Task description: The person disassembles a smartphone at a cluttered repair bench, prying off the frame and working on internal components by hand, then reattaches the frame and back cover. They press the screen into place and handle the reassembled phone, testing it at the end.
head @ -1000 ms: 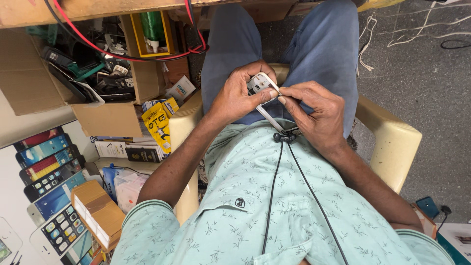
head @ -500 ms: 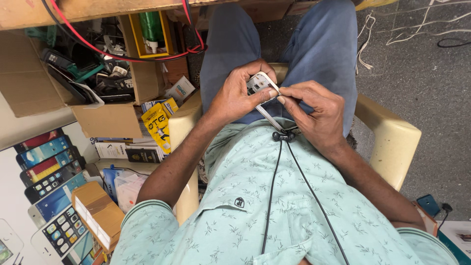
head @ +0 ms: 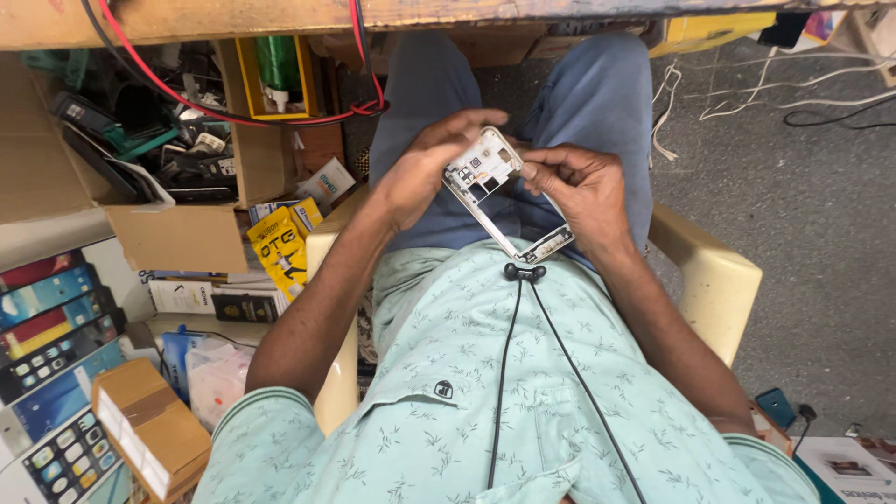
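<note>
I sit in a cream plastic chair (head: 709, 280) and look down at my lap. A white phone frame (head: 499, 196) with open cut-outs lies tilted between my hands, above my blue jeans. My left hand (head: 425, 168) touches its upper left edge, fingers spread over the top corner. My right hand (head: 579, 187) grips its right side between thumb and fingers. A black earphone cable (head: 523, 273) hangs down my light green shirt.
A cardboard box (head: 168, 168) of phone parts and cables stands at the left, with a yellow packet (head: 280, 247) and phone boxes (head: 56, 373) below it. A red wire (head: 233, 112) runs under the wooden bench edge (head: 280, 19). White cords lie on the grey floor at the right.
The phone frame has turned from edge-on to face-up, so its cut-outs show. My left hand's fingers have opened over its top corner. The view is closer.
</note>
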A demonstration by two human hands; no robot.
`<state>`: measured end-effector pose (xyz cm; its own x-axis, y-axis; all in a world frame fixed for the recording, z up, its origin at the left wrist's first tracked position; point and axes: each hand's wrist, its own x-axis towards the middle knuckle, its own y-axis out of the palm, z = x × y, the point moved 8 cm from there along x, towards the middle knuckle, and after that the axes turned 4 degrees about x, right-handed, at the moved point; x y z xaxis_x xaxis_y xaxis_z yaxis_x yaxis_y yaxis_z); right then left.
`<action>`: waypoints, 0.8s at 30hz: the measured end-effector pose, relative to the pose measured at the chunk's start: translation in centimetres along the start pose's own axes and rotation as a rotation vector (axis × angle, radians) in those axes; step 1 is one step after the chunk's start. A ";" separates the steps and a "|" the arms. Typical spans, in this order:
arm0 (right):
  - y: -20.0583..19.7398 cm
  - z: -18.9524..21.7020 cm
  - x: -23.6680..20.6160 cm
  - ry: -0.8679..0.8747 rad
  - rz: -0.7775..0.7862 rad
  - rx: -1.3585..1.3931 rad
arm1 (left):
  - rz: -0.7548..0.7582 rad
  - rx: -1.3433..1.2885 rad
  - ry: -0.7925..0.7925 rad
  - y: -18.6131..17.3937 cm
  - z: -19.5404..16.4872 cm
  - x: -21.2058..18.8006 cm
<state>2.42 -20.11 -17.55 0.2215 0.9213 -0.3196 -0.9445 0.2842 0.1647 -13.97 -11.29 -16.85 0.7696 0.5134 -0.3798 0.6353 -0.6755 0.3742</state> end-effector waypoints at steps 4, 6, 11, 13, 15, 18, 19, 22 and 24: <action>-0.2 0.1 -0.2 -0.046 0.014 -0.020 | -0.004 -0.364 0.073 0.3 0.5 -1.3; -0.1 0.7 -0.2 -0.057 0.012 -0.027 | 0.015 -0.494 0.103 1.0 0.7 -1.6; 1.3 5.1 -1.0 -0.324 0.027 -0.473 | -0.023 -0.637 0.092 1.8 1.9 -1.5; 2.9 7.5 -2.4 -0.610 0.101 -0.779 | -0.048 -0.623 0.110 1.7 2.3 -1.5; 3.4 8.0 -2.7 -0.639 0.144 -0.925 | -0.066 -0.619 0.120 1.6 2.9 -1.5; 3.5 8.4 -2.2 -0.622 0.232 -1.026 | -0.080 -0.655 0.108 1.6 4.0 -1.3; 3.5 8.7 -1.7 -0.627 0.259 -1.040 | -0.080 -0.678 0.103 1.7 4.3 -1.1; 3.7 9.4 0.0 -0.570 0.362 -0.988 | -0.077 -0.730 0.072 1.6 4.7 -0.4; 4.7 10.4 0.3 -0.616 0.436 -1.051 | -0.082 -0.661 0.092 1.5 4.3 -0.1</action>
<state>0.57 -15.77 -7.18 -0.3416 0.9344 0.1008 -0.6415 -0.1534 -0.7516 -13.36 -14.64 -19.83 0.7011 0.6119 -0.3662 0.5749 -0.1812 0.7979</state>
